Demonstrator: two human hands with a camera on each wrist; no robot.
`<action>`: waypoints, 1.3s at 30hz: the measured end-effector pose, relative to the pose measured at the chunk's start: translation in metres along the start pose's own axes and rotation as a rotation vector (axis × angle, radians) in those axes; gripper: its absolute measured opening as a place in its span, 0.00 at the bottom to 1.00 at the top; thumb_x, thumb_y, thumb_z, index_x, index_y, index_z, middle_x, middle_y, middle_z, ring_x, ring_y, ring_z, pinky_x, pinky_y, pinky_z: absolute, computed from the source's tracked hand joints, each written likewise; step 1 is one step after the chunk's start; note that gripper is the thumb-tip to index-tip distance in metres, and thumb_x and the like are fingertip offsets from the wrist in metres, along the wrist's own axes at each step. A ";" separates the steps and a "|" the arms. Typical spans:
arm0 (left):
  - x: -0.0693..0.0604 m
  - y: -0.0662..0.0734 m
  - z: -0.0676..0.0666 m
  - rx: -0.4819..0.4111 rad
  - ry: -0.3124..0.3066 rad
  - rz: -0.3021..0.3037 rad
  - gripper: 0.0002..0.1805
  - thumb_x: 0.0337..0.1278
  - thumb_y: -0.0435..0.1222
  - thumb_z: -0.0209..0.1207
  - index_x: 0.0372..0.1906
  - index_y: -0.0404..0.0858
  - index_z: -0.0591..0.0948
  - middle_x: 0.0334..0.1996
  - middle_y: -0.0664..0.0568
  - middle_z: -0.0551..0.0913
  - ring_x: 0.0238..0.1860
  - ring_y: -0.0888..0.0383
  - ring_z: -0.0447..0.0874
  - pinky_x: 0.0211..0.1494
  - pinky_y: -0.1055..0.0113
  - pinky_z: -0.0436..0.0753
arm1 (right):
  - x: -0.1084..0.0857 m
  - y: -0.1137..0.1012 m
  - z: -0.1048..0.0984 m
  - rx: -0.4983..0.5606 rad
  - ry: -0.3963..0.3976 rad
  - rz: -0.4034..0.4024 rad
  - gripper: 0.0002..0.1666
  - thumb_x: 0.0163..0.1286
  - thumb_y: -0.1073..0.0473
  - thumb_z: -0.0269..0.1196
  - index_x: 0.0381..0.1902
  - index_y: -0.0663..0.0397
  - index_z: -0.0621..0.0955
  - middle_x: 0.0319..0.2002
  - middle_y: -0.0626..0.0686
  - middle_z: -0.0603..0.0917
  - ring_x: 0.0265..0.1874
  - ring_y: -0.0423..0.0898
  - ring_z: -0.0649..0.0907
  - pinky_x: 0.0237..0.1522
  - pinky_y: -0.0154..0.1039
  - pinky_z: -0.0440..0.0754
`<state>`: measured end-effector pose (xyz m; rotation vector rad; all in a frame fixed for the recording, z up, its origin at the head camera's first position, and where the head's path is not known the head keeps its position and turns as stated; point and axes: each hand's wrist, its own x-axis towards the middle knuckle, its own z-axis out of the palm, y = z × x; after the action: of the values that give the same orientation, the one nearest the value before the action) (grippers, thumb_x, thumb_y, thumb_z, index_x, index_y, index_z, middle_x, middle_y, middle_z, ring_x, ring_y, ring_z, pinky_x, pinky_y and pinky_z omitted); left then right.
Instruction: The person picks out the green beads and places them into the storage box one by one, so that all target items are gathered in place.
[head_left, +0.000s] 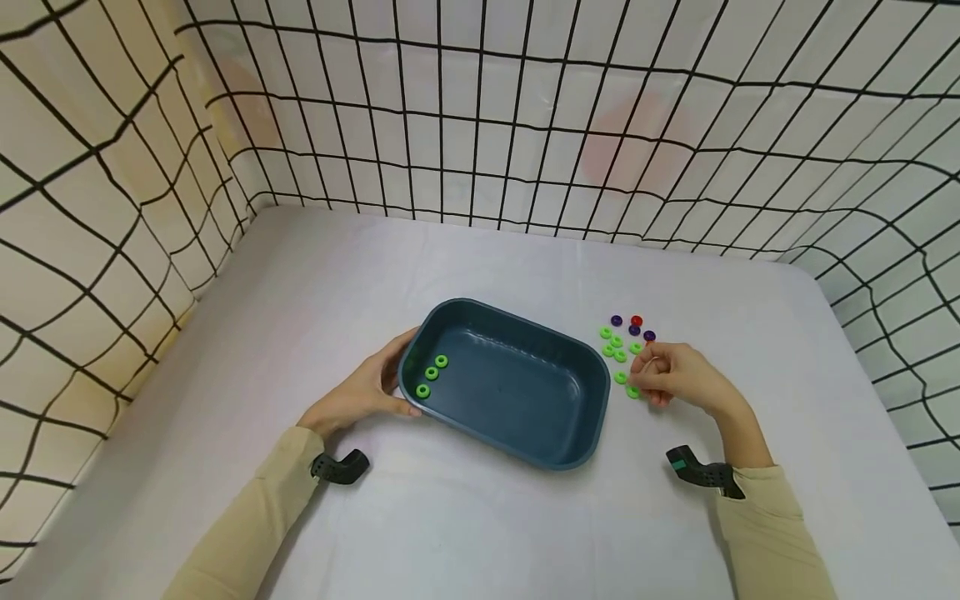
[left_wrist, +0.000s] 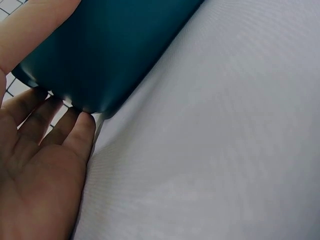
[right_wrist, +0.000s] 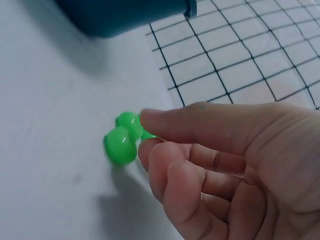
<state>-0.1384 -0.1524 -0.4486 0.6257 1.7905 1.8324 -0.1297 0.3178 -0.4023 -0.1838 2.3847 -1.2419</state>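
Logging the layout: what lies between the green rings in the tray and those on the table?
The tray's bare floor, its wall and a narrow strip of bare white tabletop, as the head view shows.

I see a person's left arm (head_left: 247, 512) and right arm (head_left: 776, 529) reaching forward. The left hand (head_left: 366, 385) holds its thumb apart, nearer the body than its fingers; the right hand (head_left: 678, 375) bends its fingers, thumb tip just beside them.

I see the blue bin (head_left: 517, 392) blocking a low sweep between left hand (head_left: 366, 385) and right hand (head_left: 681, 377), with passage above its open top. Loose rings (head_left: 617, 342) crowd the bin's right; black mesh (head_left: 564, 61) bars the back; the front tabletop (head_left: 480, 533) lies free.
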 end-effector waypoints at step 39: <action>-0.001 0.000 -0.001 -0.026 -0.011 0.004 0.64 0.39 0.29 0.77 0.80 0.46 0.48 0.79 0.49 0.49 0.77 0.45 0.48 0.70 0.77 0.65 | -0.003 0.013 -0.002 0.048 -0.103 0.022 0.16 0.68 0.61 0.65 0.39 0.74 0.77 0.21 0.55 0.82 0.15 0.42 0.81 0.21 0.37 0.84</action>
<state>-0.1379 -0.1538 -0.4485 0.6285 1.7571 1.8485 -0.1271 0.3278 -0.4111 -0.2016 2.2615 -1.2478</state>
